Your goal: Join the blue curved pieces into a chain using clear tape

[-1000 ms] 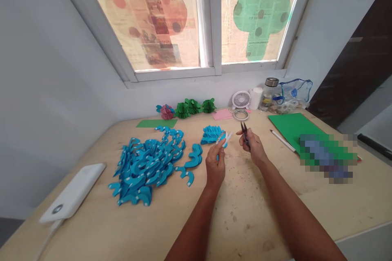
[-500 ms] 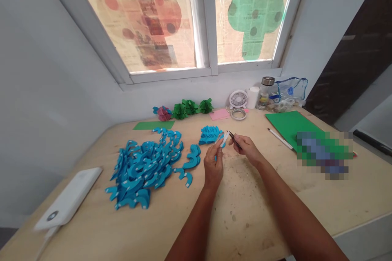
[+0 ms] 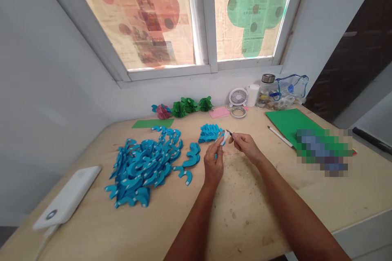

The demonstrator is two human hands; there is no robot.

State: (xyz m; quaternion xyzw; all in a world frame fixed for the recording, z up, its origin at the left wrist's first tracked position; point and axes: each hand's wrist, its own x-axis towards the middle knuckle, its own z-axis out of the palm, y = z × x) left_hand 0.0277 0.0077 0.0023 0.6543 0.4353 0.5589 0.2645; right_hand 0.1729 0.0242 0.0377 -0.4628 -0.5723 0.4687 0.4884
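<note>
Pinched in the fingers of my left hand (image 3: 213, 163) is a narrow white strip (image 3: 225, 136), tilted upward. My right hand (image 3: 245, 146) grips dark, thin-tipped tweezers (image 3: 230, 132), their points close to the strip's upper end; whether they touch I cannot tell. Just behind my left hand lies a stack of blue wavy paper pieces (image 3: 210, 131), partly covered by the fingers. To the left are a few loose blue curved paper pieces (image 3: 192, 155) and a large heap of blue paper pieces (image 3: 143, 165) with small white patches.
Along the wall stand green paper figures (image 3: 190, 105), a pink one (image 3: 162, 111), a small fan (image 3: 238, 97), a tape roll (image 3: 238, 112) and a glass bottle (image 3: 266, 91). Green sheets (image 3: 286, 120) and a white pen (image 3: 280, 136) lie right; a white power bank (image 3: 69, 195) lies left.
The tweezers in my right hand have shifted and turned slightly at the strip's end. My left hand stays almost in place. The whole view has tipped a little.
</note>
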